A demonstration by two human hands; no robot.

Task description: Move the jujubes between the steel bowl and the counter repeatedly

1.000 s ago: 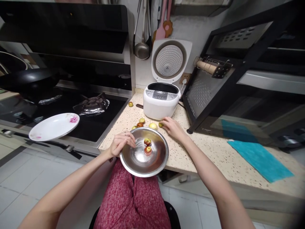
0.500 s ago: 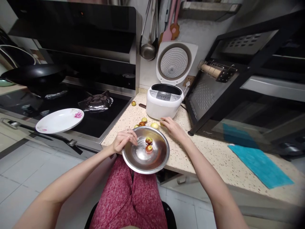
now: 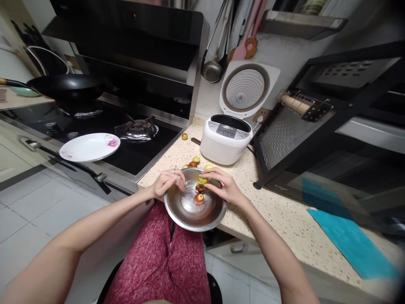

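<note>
A steel bowl (image 3: pixel 183 207) is tipped toward me at the counter edge, over my lap. My left hand (image 3: pixel 167 182) is closed over the bowl's left rim, fingers curled inward. Between the thumb and fingers of my right hand (image 3: pixel 225 185) is a yellow-green jujube (image 3: pixel 203 180), held over the far right part of the bowl. Inside lie a red-brown jujube (image 3: pixel 200 188) and another red-brown jujube (image 3: pixel 199 199) with a yellow patch. Behind the rim, several more jujubes (image 3: pixel 196 160) rest on the counter, partly hidden by the bowl.
A white rice cooker (image 3: pixel 220 147) stands behind with its lid raised. One jujube (image 3: pixel 184 136) sits apart by the stove. On the left are a flowered plate (image 3: pixel 88 147) and a black wok (image 3: pixel 68 88). A blue cloth (image 3: pixel 351 240) lies on the right of the speckled counter (image 3: pixel 272 215).
My right hand has come from the counter behind the bowl to above it, now with a yellow-green jujube in its fingers. My left hand stays on the rim. The view has shifted slightly.
</note>
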